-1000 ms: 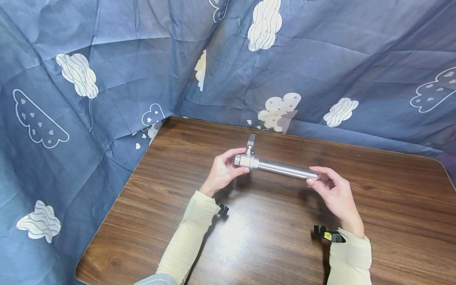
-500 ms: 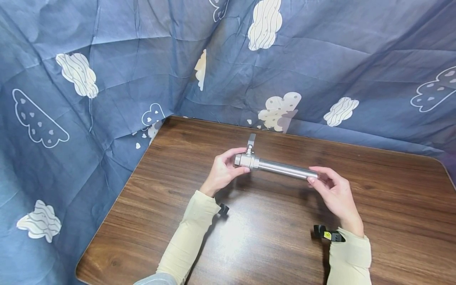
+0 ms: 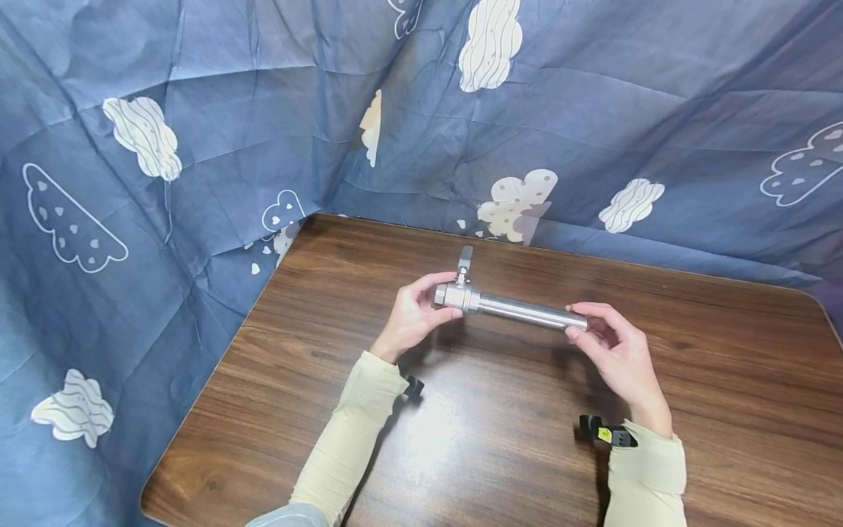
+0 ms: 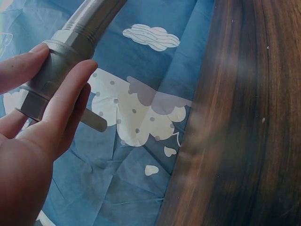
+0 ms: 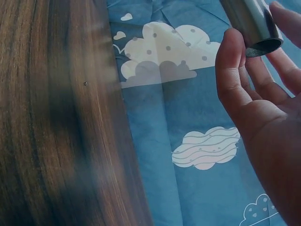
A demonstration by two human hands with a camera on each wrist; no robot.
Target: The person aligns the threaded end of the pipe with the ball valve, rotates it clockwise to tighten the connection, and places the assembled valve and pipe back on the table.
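Note:
A silver ball valve (image 3: 454, 296) with a flat lever handle (image 3: 465, 258) joins a straight metal pipe (image 3: 523, 310), held up over the table. My left hand (image 3: 410, 318) grips the valve body between thumb and fingers. In the left wrist view the valve body (image 4: 54, 70) sits between the thumb and fingers, its hex end toward the palm. My right hand (image 3: 619, 355) pinches the pipe's far right end. The right wrist view shows the hollow open end of the pipe (image 5: 251, 23) with fingertips around it.
The brown wooden table (image 3: 514, 454) lies beneath both hands. A blue cloud-printed curtain (image 3: 250, 132) hangs along its back and left edges. Black wrist devices (image 3: 609, 433) are strapped to the forearms.
The fingers of my right hand shift slightly on the pipe's end. My left hand and the valve stay nearly still.

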